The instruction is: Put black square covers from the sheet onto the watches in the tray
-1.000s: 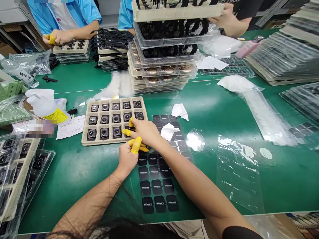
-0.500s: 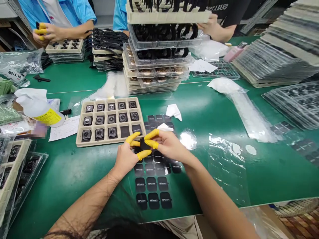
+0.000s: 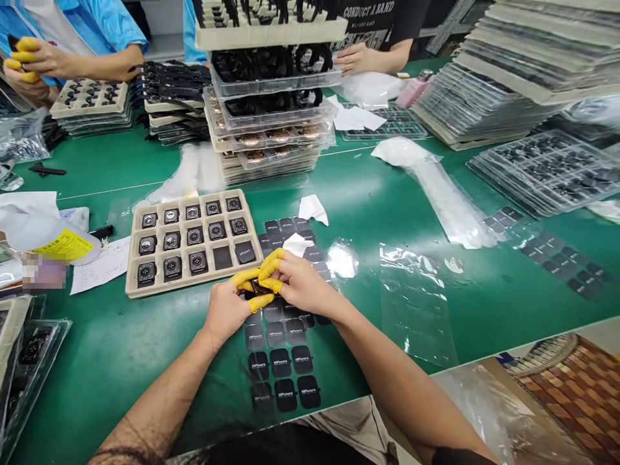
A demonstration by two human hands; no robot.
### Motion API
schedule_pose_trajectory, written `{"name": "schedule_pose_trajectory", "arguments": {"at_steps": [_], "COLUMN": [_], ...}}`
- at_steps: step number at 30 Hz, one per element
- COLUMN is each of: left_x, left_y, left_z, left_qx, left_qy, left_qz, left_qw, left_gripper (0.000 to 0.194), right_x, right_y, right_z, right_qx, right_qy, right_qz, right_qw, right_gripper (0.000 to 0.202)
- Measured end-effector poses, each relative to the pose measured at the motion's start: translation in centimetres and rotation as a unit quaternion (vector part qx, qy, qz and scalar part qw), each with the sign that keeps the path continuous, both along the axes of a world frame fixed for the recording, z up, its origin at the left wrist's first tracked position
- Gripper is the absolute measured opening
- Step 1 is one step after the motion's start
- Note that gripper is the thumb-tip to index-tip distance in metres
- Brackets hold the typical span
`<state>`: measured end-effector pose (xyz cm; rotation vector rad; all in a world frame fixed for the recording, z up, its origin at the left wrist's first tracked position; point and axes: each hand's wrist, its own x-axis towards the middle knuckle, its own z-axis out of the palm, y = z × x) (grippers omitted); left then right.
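Observation:
Between my two hands is a small black watch case (image 3: 256, 286), mostly covered by fingers. My left hand (image 3: 230, 307), with yellow finger cots, grips it from the left. My right hand (image 3: 295, 281), also in yellow cots, closes on it from the right and above. Just left of them lies a cream tray (image 3: 184, 282) with watch cases (image 3: 194, 235) in its compartments. One front compartment (image 3: 223, 257) holds no watch; the piece beside it (image 3: 245, 252) shows a printed black face. Under my hands are sheets of black printed screen films (image 3: 285, 394).
Stacked trays (image 3: 271, 123) with watches and straps stand at the back. A tall pile of trays (image 3: 504, 84) rises at right. A white bottle (image 3: 53, 236) lies at left. Across the table a co-worker's yellow-cotted hands (image 3: 29, 58) hold something dark. Clear plastic film (image 3: 416, 297) lies at right.
The view has shifted, so the table things sit further left. My right fingers have folded over the watch case, which now appears tilted and more hidden. The co-worker's hand at back right has come down.

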<state>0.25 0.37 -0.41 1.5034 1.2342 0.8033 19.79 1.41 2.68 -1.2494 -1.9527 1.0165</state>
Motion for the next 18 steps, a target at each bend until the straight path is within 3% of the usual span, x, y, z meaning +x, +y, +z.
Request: {"name": "schedule_pose_trajectory", "arguments": {"at_steps": [4, 9, 12, 15, 17, 18], "left_x": [0.1, 0.2, 0.2, 0.2, 0.3, 0.3], "left_y": [0.0, -0.1, -0.1, -0.1, 0.0, 0.0], "left_z": [0.3, 0.5, 0.5, 0.5, 0.5, 0.5], "left_qx": [0.001, 0.002, -0.010, -0.020, -0.019, -0.018], "left_qy": [-0.006, -0.005, -0.026, -0.053, -0.056, -0.051], "left_qz": [0.007, -0.002, 0.002, 0.017, 0.028, 0.032], "left_qw": [1.000, 1.000, 1.000, 0.998, 0.998, 0.998], "left_gripper": [0.059, 0.054, 0.054, 0.056, 0.054, 0.053], "right_x": [0.2, 0.4, 0.0, 0.7, 2.9, 4.5], "right_y": [-0.1, -0.4, -0.7, -0.5, -0.2, 0.1], "right_z": [-0.1, -0.6, -0.5, 0.6, 1.6, 1.9], "right_qx": [-0.006, 0.107, 0.132, 0.114, 0.062, 0.026], "right_qy": [0.010, -0.070, -0.107, -0.060, -0.001, 0.009], "right_qz": [-0.002, 0.027, 0.040, 0.040, -0.003, -0.049], "right_qw": [1.000, 0.992, 0.985, 0.991, 0.998, 0.998], "right_gripper": [0.017, 0.029, 0.031, 0.024, 0.015, 0.020]}}
